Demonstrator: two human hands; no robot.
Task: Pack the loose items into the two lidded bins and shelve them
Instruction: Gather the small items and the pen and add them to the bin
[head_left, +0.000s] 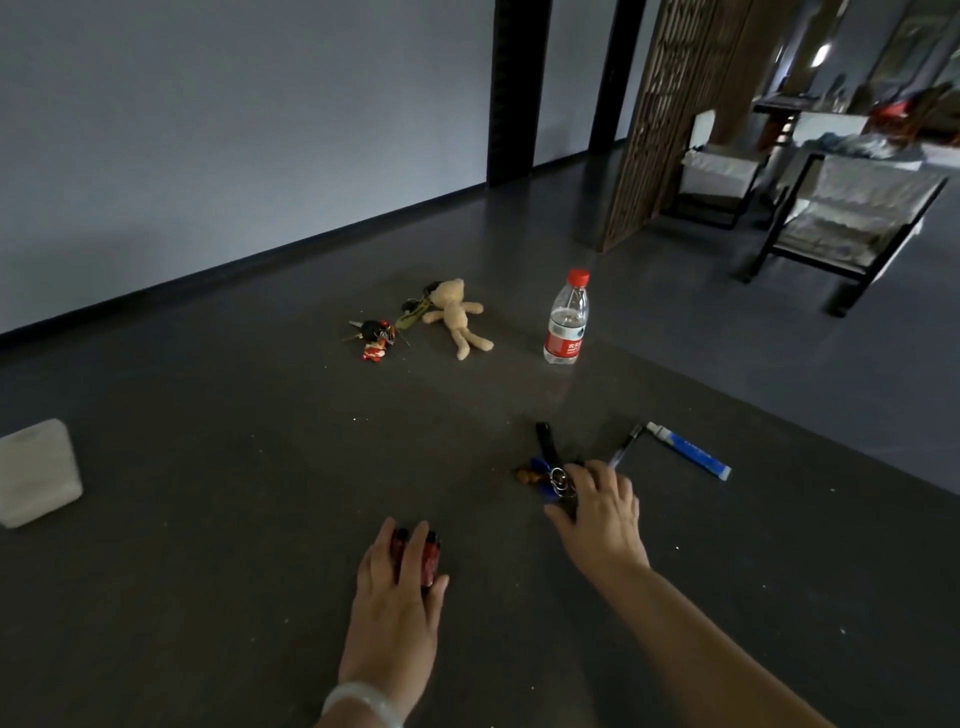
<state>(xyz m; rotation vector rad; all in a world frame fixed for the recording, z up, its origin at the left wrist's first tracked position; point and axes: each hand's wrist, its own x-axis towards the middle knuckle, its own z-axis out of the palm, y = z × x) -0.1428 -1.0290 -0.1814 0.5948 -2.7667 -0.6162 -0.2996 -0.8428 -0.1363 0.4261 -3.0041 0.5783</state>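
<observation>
Loose items lie on a dark floor. My left hand (397, 592) lies over a small dark red object (431, 553), fingers curling around it. My right hand (602, 512) reaches onto a key bunch (550, 470) with a black strap, a metal ring and blue tags, its fingers bent over the ring. Farther off lie a beige plush bear (457, 317), a red and black figure keychain (375, 338) with keys, and an upright water bottle (567, 319) with a red cap and label. A pen (623, 449) and a blue and white tube (691, 451) lie right of my right hand.
A white box-like object (36, 473) sits at the left edge. A pale wall with dark baseboard runs along the back left. A wooden lattice screen (670, 114) and black-framed chairs (841, 223) stand at the back right.
</observation>
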